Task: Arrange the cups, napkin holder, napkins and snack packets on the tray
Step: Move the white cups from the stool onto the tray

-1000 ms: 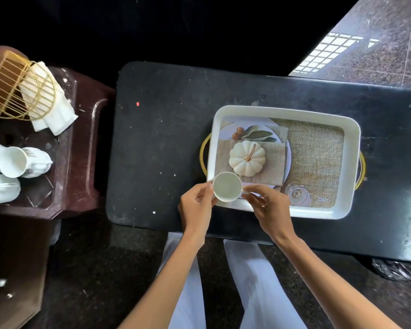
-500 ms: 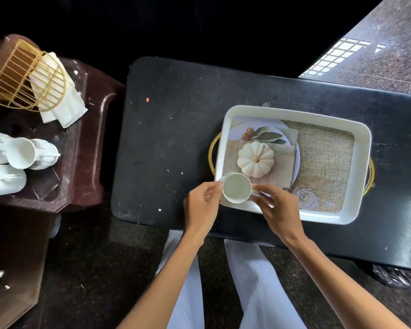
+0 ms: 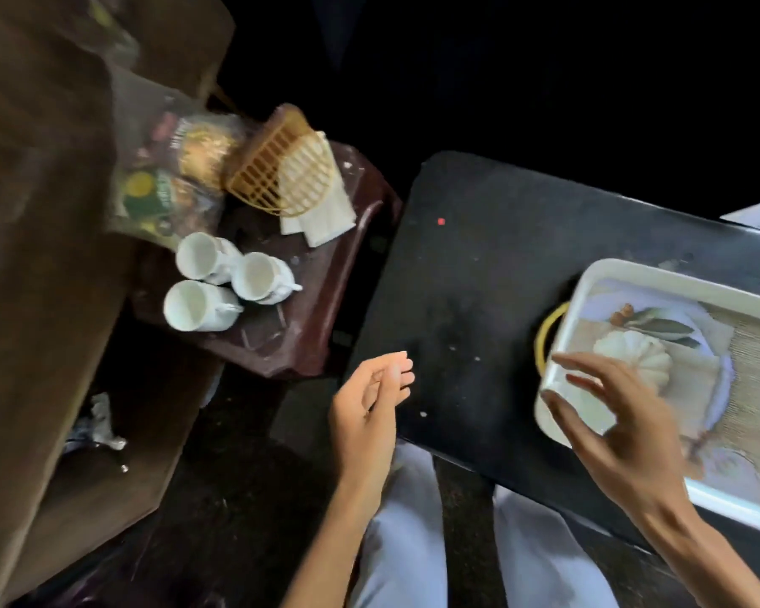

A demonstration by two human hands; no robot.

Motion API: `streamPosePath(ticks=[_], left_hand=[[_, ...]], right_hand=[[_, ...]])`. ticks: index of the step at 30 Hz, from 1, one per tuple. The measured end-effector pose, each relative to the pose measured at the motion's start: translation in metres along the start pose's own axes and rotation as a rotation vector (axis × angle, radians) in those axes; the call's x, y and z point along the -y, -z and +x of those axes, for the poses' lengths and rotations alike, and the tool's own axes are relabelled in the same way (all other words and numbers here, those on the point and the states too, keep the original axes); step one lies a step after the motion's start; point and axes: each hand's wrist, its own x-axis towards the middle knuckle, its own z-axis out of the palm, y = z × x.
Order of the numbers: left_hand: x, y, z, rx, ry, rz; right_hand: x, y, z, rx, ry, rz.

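In the head view, the left hand [image 3: 371, 414] hovers empty over the black tabletop [image 3: 470, 300], fingers loosely curled. The right hand [image 3: 619, 427] spreads open above the white tray [image 3: 659, 280], where a blurred cup [image 3: 578, 408] sits at the near left corner. Three cups [image 3: 220, 280], the napkin holder [image 3: 281, 168] with napkins [image 3: 325, 217] and the snack packets [image 3: 172, 177] lie on the brown side table [image 3: 325, 318].

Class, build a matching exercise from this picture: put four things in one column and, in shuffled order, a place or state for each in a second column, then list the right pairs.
Column A
1. cups
2. napkin holder
3. white pumpkin
4. left hand

Column B
a. empty, over the black table's near edge
b. inside the white tray
c. three grouped on the brown side table
d. gold wire, lying over white napkins

Pairs: 1-c, 2-d, 3-b, 4-a
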Motion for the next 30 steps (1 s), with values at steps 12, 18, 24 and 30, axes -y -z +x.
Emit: streamPosePath(ticks=[12,18,24,30], left_hand=[[-0.017,0.125,0.089,-0.307,-0.078,-0.126],[-0.030,0.137,0.129,-0.296,-0.097,-0.117],[-0.037,0.142,0.142,-0.261,-0.089,-0.121],[-0.040,0.143,0.147,-0.223,-0.045,-0.167]], right_hand=[[0.097,-0.188,0.082,0.128,0.091,0.115],[0.112,-0.245,0.110,0.145,0.028,0.075],[0.113,-0.270,0.118,0.175,-0.020,0.061],[0.114,-0.277,0.117,0.172,-0.061,0.118]])
